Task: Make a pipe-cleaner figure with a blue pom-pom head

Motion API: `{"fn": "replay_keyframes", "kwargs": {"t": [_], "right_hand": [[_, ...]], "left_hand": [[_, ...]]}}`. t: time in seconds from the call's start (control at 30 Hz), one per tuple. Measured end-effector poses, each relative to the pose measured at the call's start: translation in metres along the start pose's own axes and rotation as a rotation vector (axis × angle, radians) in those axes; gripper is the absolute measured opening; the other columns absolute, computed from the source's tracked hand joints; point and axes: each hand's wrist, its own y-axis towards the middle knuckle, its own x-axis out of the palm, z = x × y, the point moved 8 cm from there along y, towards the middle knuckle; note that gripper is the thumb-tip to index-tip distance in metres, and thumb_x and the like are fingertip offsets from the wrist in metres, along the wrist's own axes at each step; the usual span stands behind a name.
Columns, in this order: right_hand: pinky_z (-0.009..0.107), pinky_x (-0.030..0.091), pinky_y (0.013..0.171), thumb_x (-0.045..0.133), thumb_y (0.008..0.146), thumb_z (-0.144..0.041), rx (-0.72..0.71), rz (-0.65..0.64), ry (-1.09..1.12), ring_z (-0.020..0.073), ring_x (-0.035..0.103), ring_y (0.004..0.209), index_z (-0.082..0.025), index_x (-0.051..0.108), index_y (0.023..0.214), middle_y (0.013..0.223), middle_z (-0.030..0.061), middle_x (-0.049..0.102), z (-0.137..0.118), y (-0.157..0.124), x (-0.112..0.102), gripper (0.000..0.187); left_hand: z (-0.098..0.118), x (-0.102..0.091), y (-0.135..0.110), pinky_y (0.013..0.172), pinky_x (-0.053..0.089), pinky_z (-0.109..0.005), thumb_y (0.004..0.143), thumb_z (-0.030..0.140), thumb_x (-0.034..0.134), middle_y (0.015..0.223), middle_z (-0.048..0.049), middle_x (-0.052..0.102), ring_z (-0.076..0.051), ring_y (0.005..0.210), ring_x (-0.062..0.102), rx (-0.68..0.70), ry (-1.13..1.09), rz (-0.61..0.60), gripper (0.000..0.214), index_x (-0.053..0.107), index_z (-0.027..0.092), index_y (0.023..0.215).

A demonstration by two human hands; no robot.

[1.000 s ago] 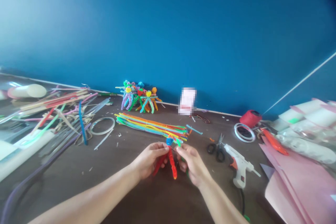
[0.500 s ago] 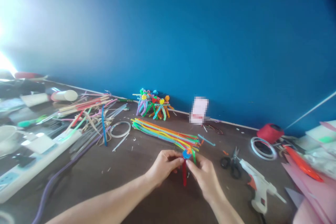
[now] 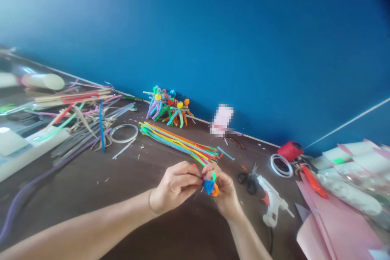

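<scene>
Between my two hands is a small pipe-cleaner piece (image 3: 209,187), blue in the middle, with an orange loop and a green tip. My left hand (image 3: 176,187) is closed in a pinch at its left side, and a bit of red pipe cleaner pokes out above the fingers. Bent fingers of my right hand (image 3: 224,191) grip the piece from behind and from the right. Much of it is hidden by the fingers. Just beyond lies a bundle of coloured pipe cleaners (image 3: 179,140). Several small pipe-cleaner figures (image 3: 169,107) stand behind that, near the wall.
To the right lie black scissors (image 3: 251,180), a white glue gun (image 3: 272,203), a ring of tape (image 3: 280,165) and pink sheets (image 3: 335,215). Loose strips (image 3: 100,126), a white ring (image 3: 123,133) and a power strip (image 3: 33,150) are on the left. A blue wall (image 3: 195,36) closes the back.
The pipe-cleaner piece has been turned: its red strip no longer hangs down, and the orange part now faces lower right. My hands moved slightly left in view, as the camera swung right.
</scene>
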Motion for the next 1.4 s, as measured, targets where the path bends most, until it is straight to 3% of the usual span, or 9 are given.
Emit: {"fn": "replay_keyframes", "kwargs": {"t": [0.13, 0.23, 0.47, 0.63, 0.87, 1.4], "right_hand": [[0.031, 0.038, 0.079, 0.061, 0.073, -0.026, 0.026, 0.009, 0.036, 0.0196, 0.043, 0.102, -0.023, 0.059, 0.068, 0.103, 0.0045, 0.049, 0.001, 0.000, 0.000, 0.006], [0.034, 0.036, 0.084, 0.059, 0.074, -0.027, 0.017, 0.015, 0.006, 0.0206, 0.041, 0.106, -0.023, 0.058, 0.068, 0.100, 0.0045, 0.050, 0.001, -0.001, 0.000, 0.007], [0.029, 0.039, 0.075, 0.061, 0.072, -0.023, -0.025, 0.030, -0.152, 0.0190, 0.044, 0.096, -0.021, 0.055, 0.074, 0.100, 0.0058, 0.045, -0.006, -0.001, -0.003, 0.006], [0.024, 0.040, 0.062, 0.058, 0.072, -0.022, 0.007, 0.000, -0.208, 0.0176, 0.045, 0.089, -0.020, 0.052, 0.073, 0.101, 0.0066, 0.041, -0.002, -0.001, -0.004, 0.006], [0.028, 0.039, 0.074, 0.058, 0.072, -0.020, 0.005, 0.029, -0.158, 0.0156, 0.045, 0.084, -0.020, 0.054, 0.079, 0.089, 0.0029, 0.045, -0.002, 0.001, -0.006, 0.008], [0.025, 0.037, 0.067, 0.056, 0.077, -0.024, 0.008, 0.090, -0.259, 0.0133, 0.045, 0.072, -0.018, 0.057, 0.075, 0.073, -0.0003, 0.048, 0.003, 0.002, -0.008, 0.007]], "left_hand": [[0.002, 0.003, -0.003, 0.075, 0.041, -0.032, 0.073, 0.022, 0.057, 0.081, -0.0098, 0.065, -0.020, 0.076, 0.056, 0.079, 0.107, -0.059, 0.014, 0.070, 0.025, 0.078], [0.004, 0.003, -0.003, 0.074, 0.041, -0.032, 0.075, 0.021, 0.054, 0.082, -0.0096, 0.065, -0.019, 0.075, 0.054, 0.122, 0.162, -0.061, 0.016, 0.069, 0.025, 0.080], [0.002, -0.002, 0.001, 0.070, 0.041, -0.029, 0.073, 0.023, 0.056, 0.077, -0.0090, 0.063, -0.019, 0.072, 0.054, 0.019, 0.061, 0.036, 0.013, 0.067, 0.021, 0.079], [-0.005, 0.004, 0.005, 0.063, 0.042, -0.024, 0.074, 0.024, 0.055, 0.073, -0.0068, 0.060, -0.016, 0.067, 0.055, -0.032, 0.019, -0.011, 0.011, 0.063, 0.018, 0.073], [-0.024, 0.010, 0.006, 0.060, 0.042, -0.022, 0.072, 0.025, 0.057, 0.069, -0.0045, 0.060, -0.014, 0.064, 0.055, -0.174, -0.094, -0.036, 0.011, 0.060, 0.015, 0.069], [-0.033, 0.009, 0.005, 0.060, 0.043, -0.021, 0.072, 0.026, 0.057, 0.068, -0.0029, 0.062, -0.013, 0.065, 0.056, -0.236, -0.086, 0.010, 0.014, 0.061, 0.013, 0.073]]}}
